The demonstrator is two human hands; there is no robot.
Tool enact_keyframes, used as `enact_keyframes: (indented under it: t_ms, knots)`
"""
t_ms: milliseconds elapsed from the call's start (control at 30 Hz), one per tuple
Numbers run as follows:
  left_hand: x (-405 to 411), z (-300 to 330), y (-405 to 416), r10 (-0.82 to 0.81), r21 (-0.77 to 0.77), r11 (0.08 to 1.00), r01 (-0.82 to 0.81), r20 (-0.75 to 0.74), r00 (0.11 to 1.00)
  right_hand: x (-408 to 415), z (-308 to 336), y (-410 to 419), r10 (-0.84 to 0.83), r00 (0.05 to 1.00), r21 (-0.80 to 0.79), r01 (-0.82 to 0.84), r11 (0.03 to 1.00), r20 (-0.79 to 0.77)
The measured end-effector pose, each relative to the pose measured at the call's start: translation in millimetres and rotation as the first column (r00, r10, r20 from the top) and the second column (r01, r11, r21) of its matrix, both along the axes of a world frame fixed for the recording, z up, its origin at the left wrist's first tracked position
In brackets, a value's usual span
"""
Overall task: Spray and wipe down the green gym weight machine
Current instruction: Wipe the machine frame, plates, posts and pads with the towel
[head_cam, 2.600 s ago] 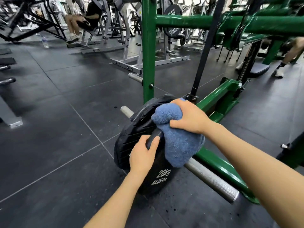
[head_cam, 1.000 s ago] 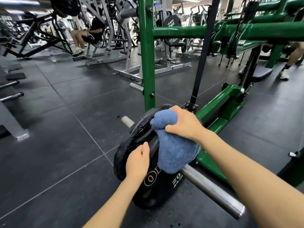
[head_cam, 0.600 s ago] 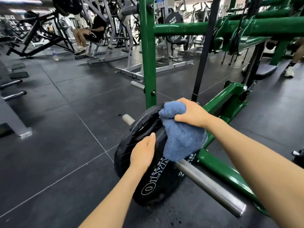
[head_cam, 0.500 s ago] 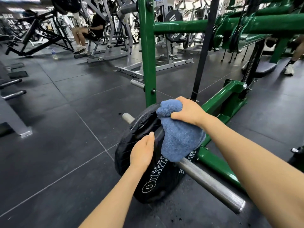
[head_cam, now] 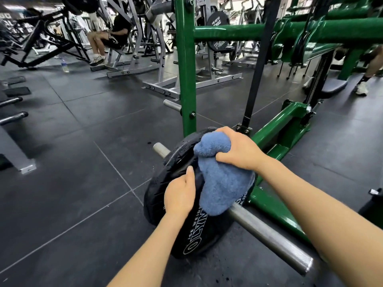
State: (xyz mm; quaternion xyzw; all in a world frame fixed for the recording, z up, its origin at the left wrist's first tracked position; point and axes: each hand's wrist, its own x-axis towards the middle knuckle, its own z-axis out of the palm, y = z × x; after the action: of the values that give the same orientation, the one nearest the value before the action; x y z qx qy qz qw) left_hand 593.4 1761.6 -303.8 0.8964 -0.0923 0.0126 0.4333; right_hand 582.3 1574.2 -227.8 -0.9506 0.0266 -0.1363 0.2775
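Note:
A black weight plate (head_cam: 165, 183) with white lettering sits low on a steel bar (head_cam: 269, 237) of the green machine (head_cam: 186, 69). My right hand (head_cam: 238, 152) grips a bunched blue cloth (head_cam: 221, 189) and presses it on the plate's upper face. My left hand (head_cam: 180, 195) holds the plate's near rim, thumb up along the edge. The cloth hides the plate's hub. No spray bottle is in view.
The machine's green base rail (head_cam: 275, 208) runs along the floor at right, and a black strap (head_cam: 257, 69) hangs behind the plate. Grey and black machines (head_cam: 157, 59) stand at the back, with a seated person (head_cam: 109, 40) there. Another person's foot (head_cam: 361, 88) is far right.
The plate has turned under my hands, so the "20kg" lettering is gone from view and other white lettering faces me. The cloth has rubbed over the upper face. My left hand stays on the rim.

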Motion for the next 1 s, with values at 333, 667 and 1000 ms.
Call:
enact_keyframes:
  t_ms: [333,667,1000]
  knots:
    - [-6.7,-6.7,19.8,-0.020,-0.004,1.000,0.020,-0.046,0.999,-7.7,-10.2,31.2,-0.214,0.977,0.044,0.212,0.976,0.024]
    - [-3.6,2.6,0.4,-0.060,-0.090,0.994,0.054,-0.065,0.996,-26.9,-14.0,24.4,-0.039,0.997,0.040,0.036,0.999,0.060]
    - [-5.5,-11.4,2.7,-0.080,0.086,0.994,0.063,0.212,0.974,2.0,-7.8,8.7,-0.283,0.958,0.282,0.260,0.924,0.045]
